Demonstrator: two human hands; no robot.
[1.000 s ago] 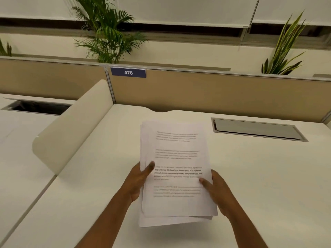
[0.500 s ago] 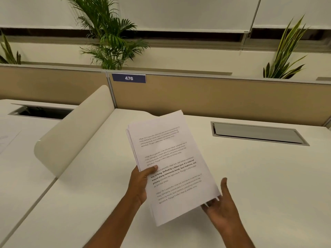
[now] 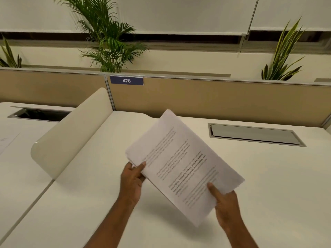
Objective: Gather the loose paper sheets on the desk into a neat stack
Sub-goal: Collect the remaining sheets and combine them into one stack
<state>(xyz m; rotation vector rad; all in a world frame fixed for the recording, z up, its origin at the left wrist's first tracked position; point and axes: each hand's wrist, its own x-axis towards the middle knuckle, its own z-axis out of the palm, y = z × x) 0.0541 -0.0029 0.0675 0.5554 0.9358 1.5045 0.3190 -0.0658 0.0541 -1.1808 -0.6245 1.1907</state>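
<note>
Both hands grasp the paper sheets (image 3: 180, 163), held tilted above the desk (image 3: 268, 185) middle: left hand (image 3: 132, 179) pinching one corner, right hand (image 3: 225, 203) another. Edges look uneven (slightly fanned), so a loosened pinch could spill sheets.

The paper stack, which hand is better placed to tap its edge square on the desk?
Probably the right hand. It grips the paper stack at the low corner nearest the desk, so it can steer that edge down. The left hand only pinches the upper left edge.
</note>
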